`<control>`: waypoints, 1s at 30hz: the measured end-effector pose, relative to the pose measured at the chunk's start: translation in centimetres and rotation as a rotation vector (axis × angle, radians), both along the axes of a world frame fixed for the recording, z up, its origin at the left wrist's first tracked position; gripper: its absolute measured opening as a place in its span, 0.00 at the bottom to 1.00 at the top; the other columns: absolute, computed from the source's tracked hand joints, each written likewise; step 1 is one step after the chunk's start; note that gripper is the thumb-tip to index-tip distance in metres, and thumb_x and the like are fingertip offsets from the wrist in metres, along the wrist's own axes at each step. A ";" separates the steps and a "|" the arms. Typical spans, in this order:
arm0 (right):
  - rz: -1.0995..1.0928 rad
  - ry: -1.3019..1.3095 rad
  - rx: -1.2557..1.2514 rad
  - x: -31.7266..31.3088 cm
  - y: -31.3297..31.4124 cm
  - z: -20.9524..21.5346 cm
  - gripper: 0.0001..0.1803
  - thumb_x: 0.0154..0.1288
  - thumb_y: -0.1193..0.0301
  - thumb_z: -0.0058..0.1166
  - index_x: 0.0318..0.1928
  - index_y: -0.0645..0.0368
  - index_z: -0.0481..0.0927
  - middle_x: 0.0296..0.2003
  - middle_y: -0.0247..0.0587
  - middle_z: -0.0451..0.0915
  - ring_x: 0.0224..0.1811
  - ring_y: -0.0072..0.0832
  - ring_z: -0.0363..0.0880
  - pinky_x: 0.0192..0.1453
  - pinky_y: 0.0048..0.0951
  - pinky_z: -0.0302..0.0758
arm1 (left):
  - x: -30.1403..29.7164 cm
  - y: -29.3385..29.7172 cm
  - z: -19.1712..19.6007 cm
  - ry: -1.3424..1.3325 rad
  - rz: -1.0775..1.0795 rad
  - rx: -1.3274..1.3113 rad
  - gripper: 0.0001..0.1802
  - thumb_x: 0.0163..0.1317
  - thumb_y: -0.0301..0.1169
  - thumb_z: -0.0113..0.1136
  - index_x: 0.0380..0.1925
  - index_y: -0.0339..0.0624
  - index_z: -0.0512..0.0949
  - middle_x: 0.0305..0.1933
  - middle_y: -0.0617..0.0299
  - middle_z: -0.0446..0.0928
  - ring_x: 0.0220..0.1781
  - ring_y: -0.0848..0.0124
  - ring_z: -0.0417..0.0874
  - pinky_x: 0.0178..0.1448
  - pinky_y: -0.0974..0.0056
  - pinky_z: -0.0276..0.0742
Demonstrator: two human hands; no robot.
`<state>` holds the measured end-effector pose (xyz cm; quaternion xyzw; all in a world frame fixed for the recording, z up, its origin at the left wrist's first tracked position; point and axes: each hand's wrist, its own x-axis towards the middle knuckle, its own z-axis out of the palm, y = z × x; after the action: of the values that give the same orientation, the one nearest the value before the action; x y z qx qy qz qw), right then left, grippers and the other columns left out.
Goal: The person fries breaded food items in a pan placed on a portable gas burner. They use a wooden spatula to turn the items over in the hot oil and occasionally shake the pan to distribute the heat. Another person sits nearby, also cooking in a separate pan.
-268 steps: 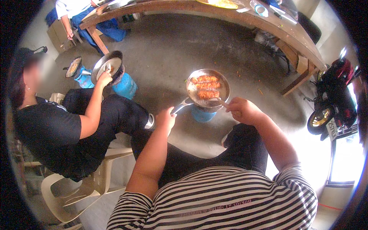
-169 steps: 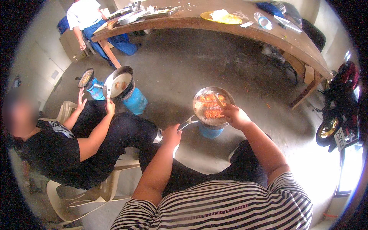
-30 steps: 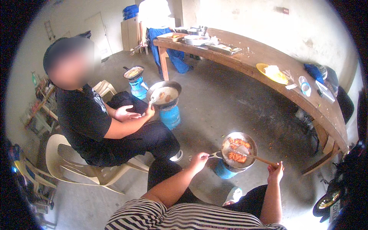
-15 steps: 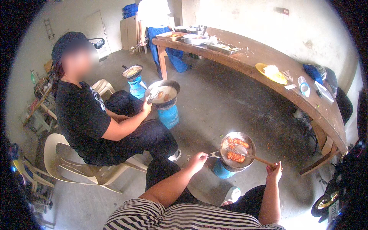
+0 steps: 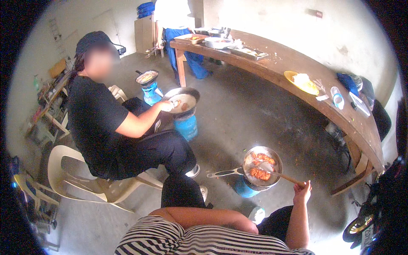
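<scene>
My right hand (image 5: pixel 302 194) is closed around the wooden handle of a spatula (image 5: pixel 288 177). Its flat metal head rests in a frying pan (image 5: pixel 277 156), at the near one of the two orange-brown fried pieces (image 5: pixel 259 174); the other fried piece (image 5: pixel 264 158) lies just beyond. Beneath the pan is a blue gas canister stove (image 5: pixel 245 188). The pan's long metal handle (image 5: pixel 225 173) points left, and no hand is on it. My left arm (image 5: pixel 208 217) lies bent across my striped shirt; its hand is hidden.
At left, a person (image 5: pixel 100 114) on a plastic chair (image 5: pixel 63 170) reaches over another pan (image 5: pixel 193 93) on a blue stove. Another person (image 5: pixel 174 21) stands by the long wooden table (image 5: pixel 276 70), which bears trays and a yellow plate (image 5: pixel 311 89). A motorcycle (image 5: pixel 361 227) is at right.
My left hand has let go of the pan's handle and its arm has drawn back across my body. The spatula has shifted slightly. The seated person has leaned toward their pan.
</scene>
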<state>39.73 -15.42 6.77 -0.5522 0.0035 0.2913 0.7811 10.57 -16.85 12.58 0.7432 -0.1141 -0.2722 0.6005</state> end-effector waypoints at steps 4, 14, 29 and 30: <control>0.031 -0.003 -0.020 -0.3 0.0 0.2 0.17 0.65 0.53 0.50 0.38 0.52 0.68 0.26 0.38 0.73 0.21 0.31 0.75 0.24 0.28 0.76 | 0.4 -1.7 -1.8 -0.018 0.254 -0.107 0.17 0.61 0.38 0.54 0.42 0.34 0.74 0.40 0.51 0.78 0.45 0.61 0.76 0.52 0.57 0.70; -0.054 -0.002 -0.028 0.5 0.4 -1.2 0.16 0.66 0.55 0.48 0.37 0.54 0.67 0.24 0.40 0.74 0.21 0.33 0.76 0.22 0.28 0.76 | 1.2 -0.3 1.2 -0.670 0.261 0.722 0.12 0.54 0.38 0.54 0.27 0.40 0.74 0.29 0.50 0.76 0.39 0.53 0.79 0.41 0.51 0.77; 0.003 0.102 0.078 0.5 0.1 -1.5 0.19 0.64 0.53 0.50 0.33 0.58 0.70 0.23 0.42 0.74 0.19 0.33 0.75 0.21 0.29 0.77 | -13.9 2.7 -1.0 0.105 0.385 -0.035 0.20 0.63 0.42 0.52 0.40 0.34 0.76 0.32 0.56 0.78 0.34 0.69 0.75 0.36 0.60 0.74; 0.011 0.090 0.072 0.9 0.0 -1.6 0.19 0.64 0.54 0.50 0.33 0.57 0.70 0.23 0.42 0.74 0.19 0.33 0.75 0.21 0.28 0.77 | -16.3 2.3 0.4 0.227 0.359 -0.190 0.19 0.63 0.40 0.53 0.44 0.34 0.76 0.32 0.57 0.78 0.34 0.70 0.75 0.35 0.62 0.74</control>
<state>40.59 -15.37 5.17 -0.5101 0.0251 0.3199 0.7980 -5.76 -14.51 12.96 0.6563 0.0628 -0.2309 0.7156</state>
